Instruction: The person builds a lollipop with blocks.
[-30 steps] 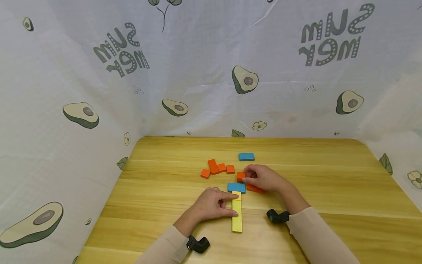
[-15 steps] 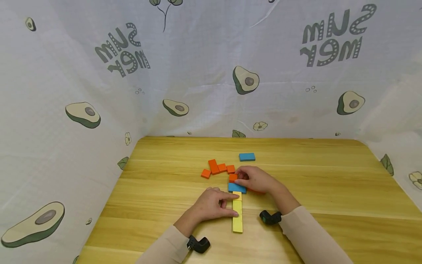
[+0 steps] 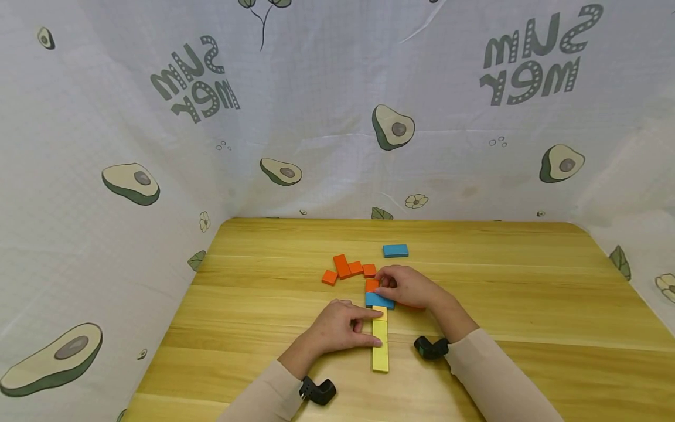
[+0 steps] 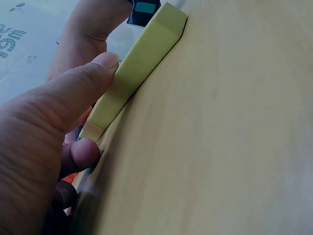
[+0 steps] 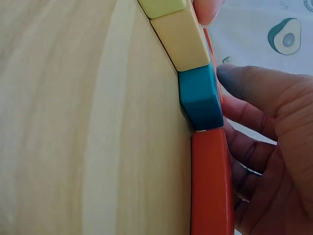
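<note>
A long yellow block [image 3: 380, 360], a pale yellow square block [image 3: 379, 315] and a crosswise blue block [image 3: 378, 300] lie in a line on the table. My left hand [image 3: 337, 328] touches the line from the left, thumb on the long block and straight index finger on the square one. Right behind the blue block, my right hand [image 3: 413, 286] pinches an orange square block [image 3: 371, 285] between thumb and index finger. Beneath that hand a long red block [image 5: 210, 181] lies close to the blue block's end, mostly hidden in the head view.
Farther back left is a loose group: a longer orange block [image 3: 341, 266] and several orange squares, one of them [image 3: 329, 277] set apart on the left. Another blue block [image 3: 395, 251] lies at the back. A patterned cloth [image 3: 316, 117] hangs behind the wooden table [image 3: 501, 281].
My right hand has moved left with the orange square block, from beyond the blue block's right end to its far edge. My left hand and the yellow blocks have stayed in place.
</note>
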`<action>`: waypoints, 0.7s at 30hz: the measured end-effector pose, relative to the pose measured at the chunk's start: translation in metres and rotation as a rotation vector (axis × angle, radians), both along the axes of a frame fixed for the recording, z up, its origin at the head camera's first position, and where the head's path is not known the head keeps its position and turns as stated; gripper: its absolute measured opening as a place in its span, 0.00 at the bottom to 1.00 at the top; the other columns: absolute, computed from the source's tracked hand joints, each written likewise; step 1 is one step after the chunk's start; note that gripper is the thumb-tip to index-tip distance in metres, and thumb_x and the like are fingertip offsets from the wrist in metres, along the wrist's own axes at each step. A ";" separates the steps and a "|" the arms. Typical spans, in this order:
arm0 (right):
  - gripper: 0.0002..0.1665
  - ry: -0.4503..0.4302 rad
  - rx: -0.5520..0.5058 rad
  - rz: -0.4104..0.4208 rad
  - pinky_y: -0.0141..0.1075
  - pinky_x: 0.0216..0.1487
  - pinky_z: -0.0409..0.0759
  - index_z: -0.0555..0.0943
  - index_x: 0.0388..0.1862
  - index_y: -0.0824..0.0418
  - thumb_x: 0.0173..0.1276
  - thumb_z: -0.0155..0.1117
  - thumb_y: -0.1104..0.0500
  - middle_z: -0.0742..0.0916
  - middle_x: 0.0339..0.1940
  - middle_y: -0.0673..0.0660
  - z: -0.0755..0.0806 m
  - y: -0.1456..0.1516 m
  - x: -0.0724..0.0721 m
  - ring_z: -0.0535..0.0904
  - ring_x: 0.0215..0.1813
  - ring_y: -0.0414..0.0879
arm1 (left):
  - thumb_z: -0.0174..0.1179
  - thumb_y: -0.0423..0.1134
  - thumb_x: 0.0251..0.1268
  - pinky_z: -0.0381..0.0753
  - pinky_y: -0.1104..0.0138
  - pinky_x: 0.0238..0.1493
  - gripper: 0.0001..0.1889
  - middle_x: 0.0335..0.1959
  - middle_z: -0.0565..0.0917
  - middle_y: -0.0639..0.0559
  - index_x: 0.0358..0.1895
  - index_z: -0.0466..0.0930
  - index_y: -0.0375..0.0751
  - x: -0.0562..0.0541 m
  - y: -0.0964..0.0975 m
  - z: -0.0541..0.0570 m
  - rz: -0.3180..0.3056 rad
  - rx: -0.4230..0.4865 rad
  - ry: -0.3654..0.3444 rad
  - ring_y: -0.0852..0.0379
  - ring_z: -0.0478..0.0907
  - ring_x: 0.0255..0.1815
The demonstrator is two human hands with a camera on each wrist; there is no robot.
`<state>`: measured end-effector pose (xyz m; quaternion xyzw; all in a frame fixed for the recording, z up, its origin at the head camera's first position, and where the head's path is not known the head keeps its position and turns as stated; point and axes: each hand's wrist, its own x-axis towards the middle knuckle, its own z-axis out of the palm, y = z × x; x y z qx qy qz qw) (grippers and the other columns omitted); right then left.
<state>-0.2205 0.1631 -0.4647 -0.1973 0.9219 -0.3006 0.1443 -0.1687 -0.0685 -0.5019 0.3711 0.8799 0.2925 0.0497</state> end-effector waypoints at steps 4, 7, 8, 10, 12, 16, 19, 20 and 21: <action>0.15 0.016 0.009 -0.004 0.40 0.49 0.78 0.82 0.52 0.59 0.74 0.66 0.51 0.83 0.38 0.49 -0.002 -0.001 0.000 0.76 0.40 0.42 | 0.71 0.65 0.57 0.65 0.75 0.45 0.27 0.16 0.71 0.72 0.61 0.85 0.65 0.000 0.000 0.000 0.000 -0.002 -0.003 0.75 0.64 0.24; 0.14 0.025 0.013 -0.003 0.40 0.49 0.78 0.82 0.51 0.58 0.74 0.65 0.51 0.83 0.37 0.49 -0.003 -0.001 0.000 0.76 0.40 0.42 | 0.71 0.64 0.57 0.65 0.75 0.45 0.27 0.16 0.71 0.71 0.61 0.85 0.65 0.000 0.000 0.000 0.001 -0.001 -0.005 0.75 0.64 0.24; 0.14 0.029 0.013 -0.003 0.40 0.49 0.78 0.82 0.51 0.58 0.74 0.65 0.51 0.83 0.37 0.49 -0.003 -0.001 0.000 0.76 0.40 0.41 | 0.71 0.65 0.57 0.65 0.75 0.44 0.27 0.16 0.71 0.71 0.61 0.85 0.65 0.000 0.000 0.000 0.001 -0.001 -0.006 0.75 0.64 0.24; 0.14 0.032 0.011 -0.001 0.40 0.49 0.78 0.82 0.51 0.59 0.74 0.65 0.52 0.83 0.37 0.49 -0.004 -0.001 -0.001 0.76 0.40 0.41 | 0.71 0.64 0.57 0.65 0.75 0.44 0.27 0.16 0.71 0.71 0.61 0.85 0.65 0.000 0.000 0.000 0.001 0.001 -0.007 0.75 0.64 0.24; 0.14 0.032 0.008 0.002 0.40 0.49 0.78 0.83 0.52 0.59 0.74 0.66 0.52 0.84 0.37 0.49 -0.004 0.000 -0.001 0.76 0.40 0.42 | 0.71 0.64 0.56 0.64 0.75 0.43 0.27 0.16 0.71 0.71 0.60 0.85 0.65 0.000 0.000 -0.001 0.002 0.003 -0.008 0.75 0.64 0.24; 0.15 0.026 0.014 0.001 0.40 0.49 0.78 0.83 0.53 0.59 0.74 0.66 0.52 0.84 0.38 0.49 -0.004 -0.001 -0.002 0.76 0.40 0.42 | 0.71 0.64 0.57 0.64 0.75 0.42 0.27 0.16 0.71 0.71 0.60 0.85 0.65 0.000 0.000 0.000 0.005 -0.002 -0.011 0.74 0.64 0.25; 0.15 0.020 0.018 0.002 0.40 0.49 0.78 0.83 0.53 0.58 0.74 0.66 0.51 0.84 0.37 0.49 -0.003 0.000 -0.003 0.76 0.40 0.42 | 0.71 0.65 0.57 0.63 0.75 0.43 0.27 0.16 0.71 0.71 0.60 0.85 0.65 0.000 0.000 0.000 0.006 -0.009 -0.013 0.74 0.65 0.25; 0.15 0.018 0.015 0.004 0.40 0.49 0.78 0.83 0.53 0.58 0.74 0.66 0.51 0.84 0.37 0.49 -0.003 0.000 -0.003 0.76 0.40 0.42 | 0.71 0.65 0.57 0.63 0.75 0.43 0.27 0.16 0.71 0.71 0.60 0.85 0.65 0.000 0.000 0.000 0.007 -0.011 -0.014 0.74 0.64 0.25; 0.15 0.016 0.011 0.006 0.40 0.49 0.79 0.83 0.53 0.58 0.74 0.66 0.51 0.84 0.37 0.49 -0.003 0.000 -0.003 0.76 0.40 0.42 | 0.71 0.65 0.56 0.63 0.75 0.43 0.27 0.16 0.71 0.71 0.60 0.85 0.65 0.000 0.000 0.000 0.008 -0.012 -0.015 0.74 0.64 0.25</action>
